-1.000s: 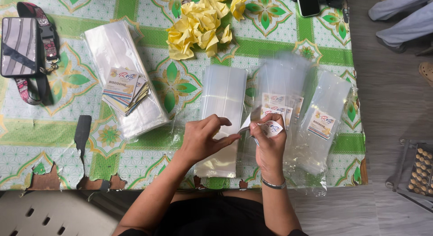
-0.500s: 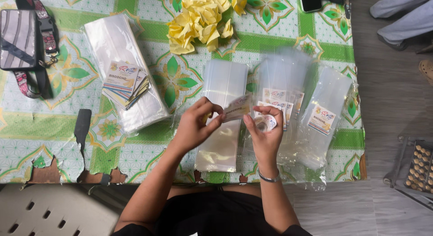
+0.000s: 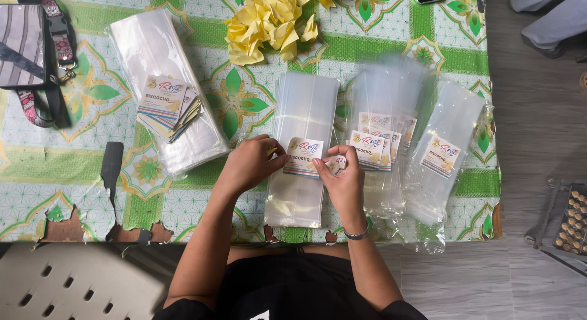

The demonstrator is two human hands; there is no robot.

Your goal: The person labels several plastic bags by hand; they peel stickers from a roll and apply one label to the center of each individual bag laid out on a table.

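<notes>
A small printed label [image 3: 304, 157] is pinched between the left hand [image 3: 247, 164] and the right hand [image 3: 342, 179], over a clear plastic bag [image 3: 301, 191] lying flat on the worktop [image 3: 183, 198]. Labelled bags [image 3: 382, 143] are stacked just right of the right hand.

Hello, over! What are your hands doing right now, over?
Left hand and right hand both pressing a printed label onto the clear bag. Labelled bags stacked right, spare label stack left. Nothing blocking.
</notes>
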